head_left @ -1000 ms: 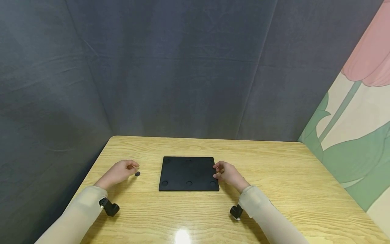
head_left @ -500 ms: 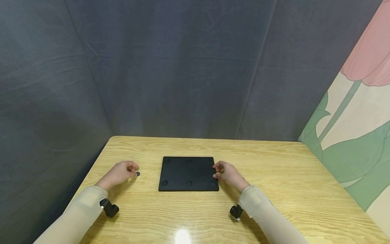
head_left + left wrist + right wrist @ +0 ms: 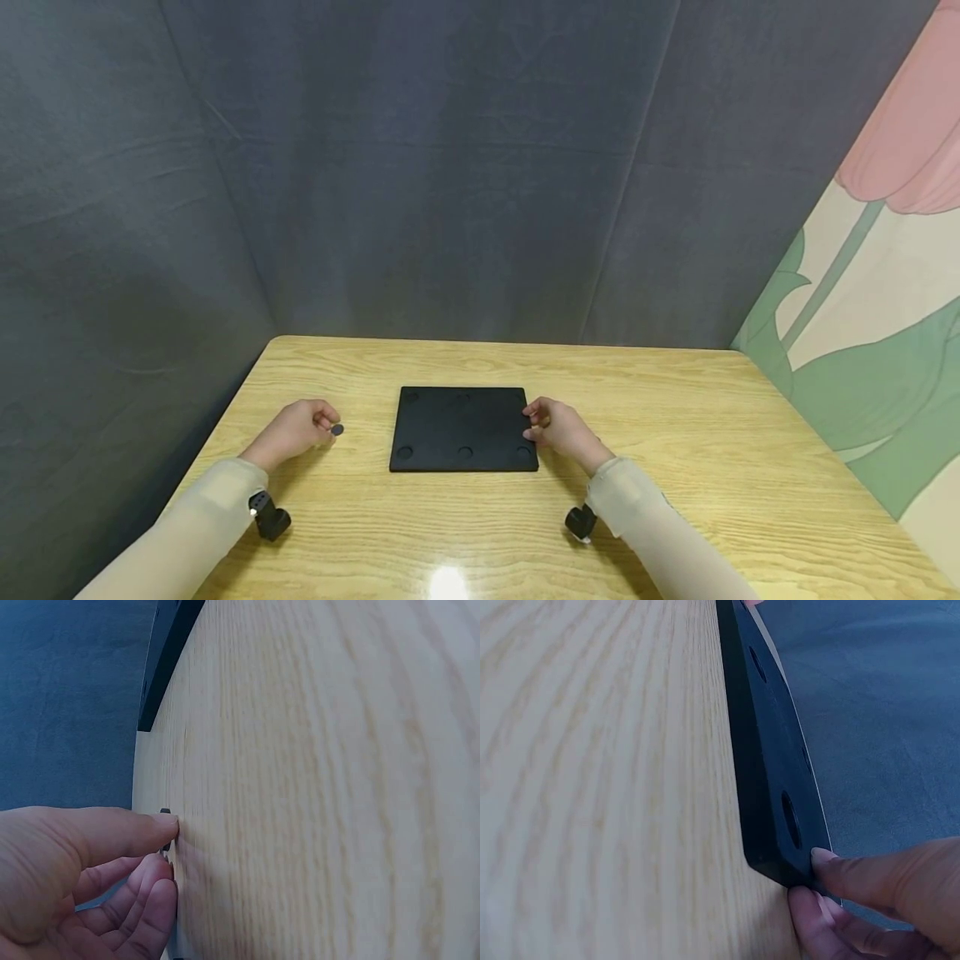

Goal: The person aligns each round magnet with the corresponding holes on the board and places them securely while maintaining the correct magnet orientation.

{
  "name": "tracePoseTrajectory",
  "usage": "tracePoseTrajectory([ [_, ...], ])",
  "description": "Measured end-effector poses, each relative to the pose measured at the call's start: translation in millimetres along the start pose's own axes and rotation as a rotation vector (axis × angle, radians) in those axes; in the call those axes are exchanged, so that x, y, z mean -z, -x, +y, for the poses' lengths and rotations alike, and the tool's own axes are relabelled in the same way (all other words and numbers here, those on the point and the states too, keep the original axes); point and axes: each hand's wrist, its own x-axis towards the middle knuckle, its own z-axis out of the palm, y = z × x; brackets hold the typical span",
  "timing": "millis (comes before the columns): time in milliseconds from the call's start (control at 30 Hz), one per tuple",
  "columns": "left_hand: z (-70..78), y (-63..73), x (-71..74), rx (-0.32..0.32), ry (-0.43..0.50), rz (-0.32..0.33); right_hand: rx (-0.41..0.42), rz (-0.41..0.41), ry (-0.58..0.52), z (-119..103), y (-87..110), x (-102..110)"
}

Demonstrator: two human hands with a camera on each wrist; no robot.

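Observation:
A flat black rectangular board (image 3: 457,425) with several round recesses lies on the table. My right hand (image 3: 561,430) pinches its right edge. In the right wrist view the thumb (image 3: 847,874) presses on the board's upper face, while the fingers (image 3: 810,919) sit against its side. To the left, my left hand (image 3: 300,429) pinches a small dark round disc (image 3: 337,430) low over the wood, between thumb and fingers. Seen from the left wrist, the thumb (image 3: 135,829) covers the disc's (image 3: 166,847) middle. Whether the disc touches the table cannot be told.
Wood-grain table (image 3: 420,533) surrounds the board. A dark grey curtain (image 3: 435,183) hangs behind and to the left of the table. On the right stands a wall with a painted tulip (image 3: 900,167). A small black camera (image 3: 272,517) is strapped to each wrist.
The left fingertips have closed in on the disc, which was beside them a second ago and is now pinched. My right hand and the board have stayed put.

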Motion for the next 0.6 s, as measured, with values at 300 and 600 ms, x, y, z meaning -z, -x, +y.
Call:
tracePoseTrajectory([
  [300,1.4,-0.4,1.6,0.039,-0.001,0.006,-0.003,0.007,0.001,0.0,-1.4,-1.9],
  [600,1.1,-2.4,-1.6,0.065,-0.023,0.032,-0.010,0.003,-0.006,-2.5,0.4,0.5],
])
